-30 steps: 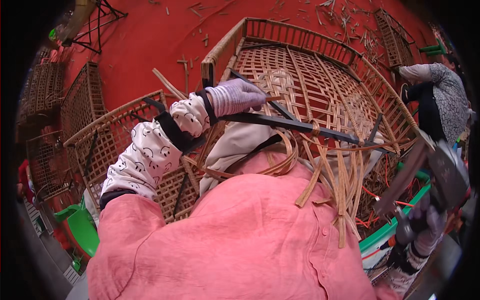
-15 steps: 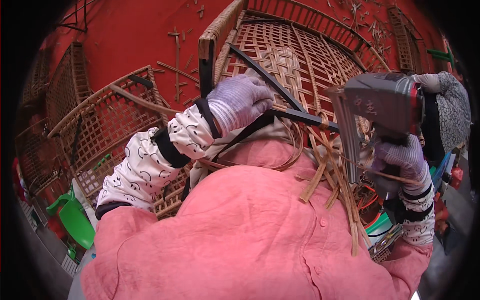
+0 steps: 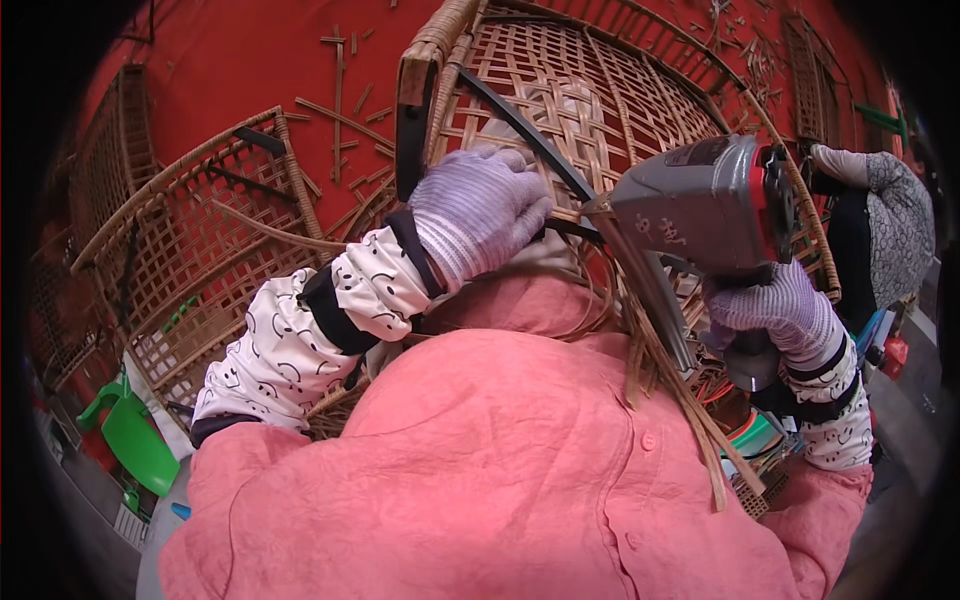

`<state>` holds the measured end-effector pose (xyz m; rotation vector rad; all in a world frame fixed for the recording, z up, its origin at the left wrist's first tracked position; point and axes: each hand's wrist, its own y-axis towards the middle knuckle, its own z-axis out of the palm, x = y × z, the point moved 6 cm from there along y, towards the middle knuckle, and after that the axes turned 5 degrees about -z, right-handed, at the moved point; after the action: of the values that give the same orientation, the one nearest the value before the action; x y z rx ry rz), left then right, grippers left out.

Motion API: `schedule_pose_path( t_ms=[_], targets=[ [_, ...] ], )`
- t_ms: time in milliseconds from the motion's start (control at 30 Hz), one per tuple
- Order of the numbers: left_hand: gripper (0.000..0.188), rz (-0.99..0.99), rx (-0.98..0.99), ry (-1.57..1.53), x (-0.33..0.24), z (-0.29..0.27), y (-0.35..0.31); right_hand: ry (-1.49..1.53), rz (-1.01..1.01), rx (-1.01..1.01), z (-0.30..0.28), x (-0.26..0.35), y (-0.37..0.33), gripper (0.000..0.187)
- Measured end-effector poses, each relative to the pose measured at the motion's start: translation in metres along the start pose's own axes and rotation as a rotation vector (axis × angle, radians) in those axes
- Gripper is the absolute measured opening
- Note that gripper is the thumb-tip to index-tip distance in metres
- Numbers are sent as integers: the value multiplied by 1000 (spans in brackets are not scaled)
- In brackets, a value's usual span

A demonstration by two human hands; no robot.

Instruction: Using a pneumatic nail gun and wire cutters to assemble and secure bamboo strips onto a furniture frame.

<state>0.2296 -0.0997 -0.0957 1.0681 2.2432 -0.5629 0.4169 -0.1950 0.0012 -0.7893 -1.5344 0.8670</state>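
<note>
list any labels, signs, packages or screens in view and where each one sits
Marking on the grey and red staple gun: small dark characters on its grey side, held in the right hand, centre right; too blurred to make out.
No packages, signs or screens show around the woven rattan frame that the left hand rests on.
</note>
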Motion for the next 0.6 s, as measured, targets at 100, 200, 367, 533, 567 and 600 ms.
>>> schedule_pose_path(
  t_ms=[100, 200, 367, 533, 567, 600],
  targets=[
    [17, -5, -14, -3, -1, -1, -2, 1, 13, 1, 3, 4, 1, 29],
    [18, -19, -27, -7, 0, -2, -4, 19, 45, 17, 8, 6, 4, 28],
    [17, -11, -34, 8, 0, -1, -3, 0, 4, 25, 10, 12, 3, 28],
    [18, 12, 36, 17, -1, 3, -3, -12, 65, 35, 11, 14, 10, 29],
    [18, 14, 37, 16, -1, 5, -3, -10, 88, 34, 12, 15, 11, 30],
    [19, 31, 47, -39, -1, 8, -3, -9, 89, 33, 11, 15, 12, 30]
  ],
)
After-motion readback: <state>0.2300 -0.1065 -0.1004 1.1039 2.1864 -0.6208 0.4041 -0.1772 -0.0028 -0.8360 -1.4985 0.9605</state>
